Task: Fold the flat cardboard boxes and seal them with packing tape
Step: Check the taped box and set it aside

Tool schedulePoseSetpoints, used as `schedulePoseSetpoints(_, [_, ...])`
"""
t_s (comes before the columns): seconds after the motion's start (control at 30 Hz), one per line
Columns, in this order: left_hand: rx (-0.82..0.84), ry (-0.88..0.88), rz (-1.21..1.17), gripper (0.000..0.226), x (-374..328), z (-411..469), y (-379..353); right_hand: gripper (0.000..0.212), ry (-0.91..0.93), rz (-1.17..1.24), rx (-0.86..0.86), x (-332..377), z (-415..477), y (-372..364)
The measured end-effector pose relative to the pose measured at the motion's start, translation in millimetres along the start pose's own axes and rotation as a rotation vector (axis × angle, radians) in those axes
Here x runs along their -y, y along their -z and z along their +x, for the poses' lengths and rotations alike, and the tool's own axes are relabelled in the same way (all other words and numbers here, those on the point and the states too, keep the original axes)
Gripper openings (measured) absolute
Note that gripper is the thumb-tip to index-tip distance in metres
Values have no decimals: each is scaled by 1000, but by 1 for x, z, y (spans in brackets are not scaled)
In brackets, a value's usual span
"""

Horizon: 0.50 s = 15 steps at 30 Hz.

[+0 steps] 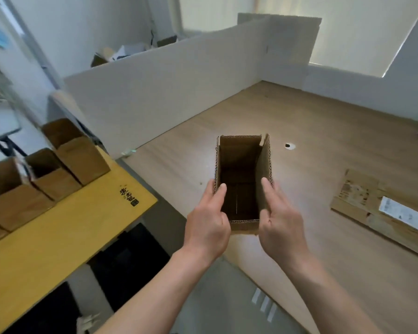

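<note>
A small brown cardboard box (241, 150) is held upright over the wooden desk, its top open toward me and its inside dark. My left hand (209, 220) grips the box's left wall, thumb over the rim inside and fingers hidden behind the wall. My right hand (279, 218) grips the right wall the same way, thumb inside. The top flaps stand up around the opening. No packing tape shows in view.
Several folded open boxes (80, 155) stand in a row on a yellow table (58, 237) at the left. A flat piece of cardboard with a white label (381, 213) lies on the desk (311, 141) at the right. White partition walls (179, 80) border the desk.
</note>
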State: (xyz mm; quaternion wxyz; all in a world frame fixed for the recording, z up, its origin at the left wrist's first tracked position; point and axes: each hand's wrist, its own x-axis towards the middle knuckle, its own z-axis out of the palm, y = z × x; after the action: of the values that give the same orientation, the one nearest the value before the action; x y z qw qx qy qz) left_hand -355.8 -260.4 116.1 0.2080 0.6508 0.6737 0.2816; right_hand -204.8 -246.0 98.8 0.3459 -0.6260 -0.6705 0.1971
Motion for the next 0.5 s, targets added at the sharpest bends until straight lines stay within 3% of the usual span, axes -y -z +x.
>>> schedulePoseSetpoints(0.17, [-110,55,73,58,35,-5,40,61,96,12,87,47,1,-35])
schedulePoseSetpoints(0.5, [-272,237,49,57,157,-41,133,70,221,85,279,161,-17,-143])
